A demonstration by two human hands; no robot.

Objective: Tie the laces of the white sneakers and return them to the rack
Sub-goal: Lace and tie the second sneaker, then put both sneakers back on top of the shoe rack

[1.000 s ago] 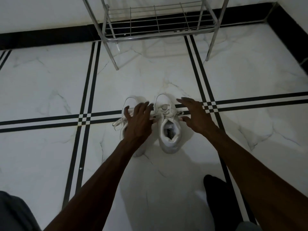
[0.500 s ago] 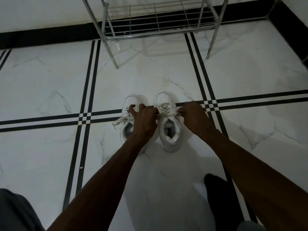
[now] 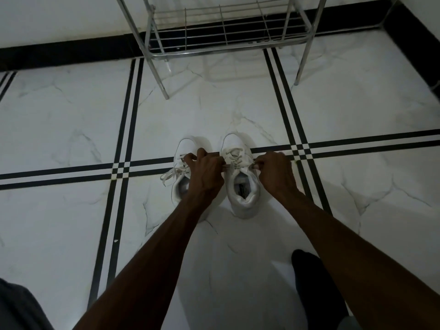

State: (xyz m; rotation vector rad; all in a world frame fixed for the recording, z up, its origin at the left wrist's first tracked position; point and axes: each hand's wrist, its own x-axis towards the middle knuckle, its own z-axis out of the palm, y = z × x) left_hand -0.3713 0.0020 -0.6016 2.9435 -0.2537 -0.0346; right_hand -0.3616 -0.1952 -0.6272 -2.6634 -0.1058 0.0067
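Note:
Two white sneakers stand side by side on the floor, toes pointing away from me. The right sneaker has its laces pulled sideways. My left hand pinches the left lace end and partly covers the left sneaker. My right hand pinches the right lace end beside the shoe. The left sneaker's laces lie loose, spilling to its left. The metal wire rack stands at the top of the view against the wall.
White marble floor with black double stripes crossing near the shoes. A black skirting runs along the wall. My dark-socked foot rests at lower right, and grey cloth shows at lower left.
A second ago both hands were spread open over the sneakers. They have since closed on the right sneaker's lace ends and drawn them apart sideways.

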